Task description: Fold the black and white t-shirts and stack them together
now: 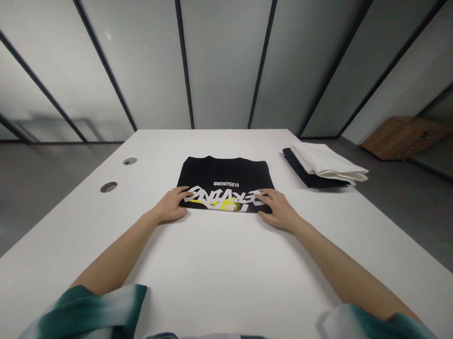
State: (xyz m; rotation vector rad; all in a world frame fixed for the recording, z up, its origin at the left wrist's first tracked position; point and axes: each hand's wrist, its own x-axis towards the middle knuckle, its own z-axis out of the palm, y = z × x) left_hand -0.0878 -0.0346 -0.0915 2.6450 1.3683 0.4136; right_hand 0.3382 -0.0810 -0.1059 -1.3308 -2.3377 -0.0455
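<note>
A folded black T-shirt (226,170) lies flat on the white table in front of me, with white and yellow lettering printed on it upside down from my side. My left hand (171,203) rests at its near left corner, fingers laid on the cloth and thumb apart by the near edge. At the near right corner, my right hand (278,208) lies the same way, fingers over the print and thumb along the edge. Neither hand visibly pinches the fabric.
On the table's right edge sits a stack of folded clothes, a white one (328,159) over a black one (313,180). Two round holes (108,187) pierce the white tabletop (221,260) at the left. A wooden cabinet (403,137) stands beyond, near frosted panels.
</note>
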